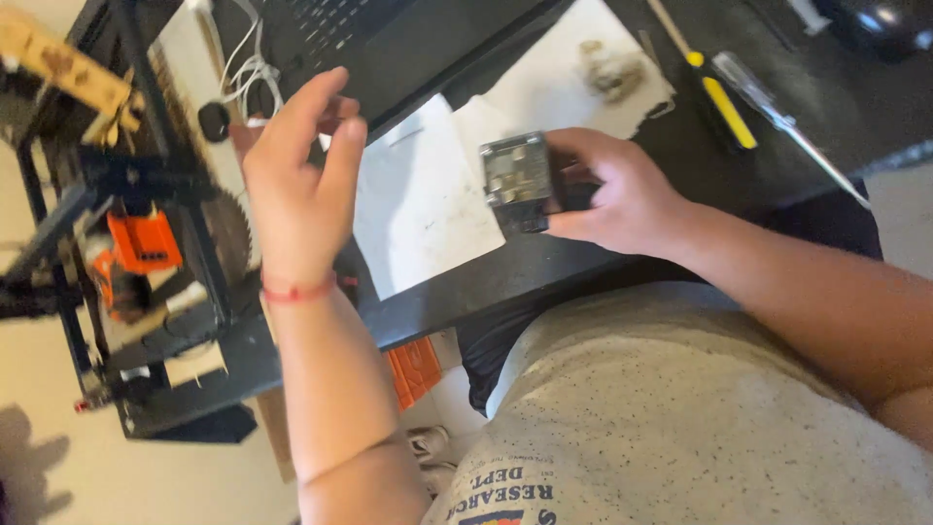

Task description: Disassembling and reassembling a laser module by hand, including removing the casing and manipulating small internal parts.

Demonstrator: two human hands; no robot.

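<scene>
R hand [622, 199] grips a small square black block w/ grey metal face [518, 180], fingers wrapped round its far side, holding it just above the dark surface [544, 277]. Block sits over the edge of a white paper sheet [418, 209]. L hand [296, 185] is raised, fingers spread loose, holding nothing, near white cables [248, 73]. A red string bracelet [296, 290] circles the L wrist. Yellow-handled screwdriver [724, 102] lies well apart, beyond the R hand. Black frame machine w/ orange parts [136, 248] stands beside the L arm.
</scene>
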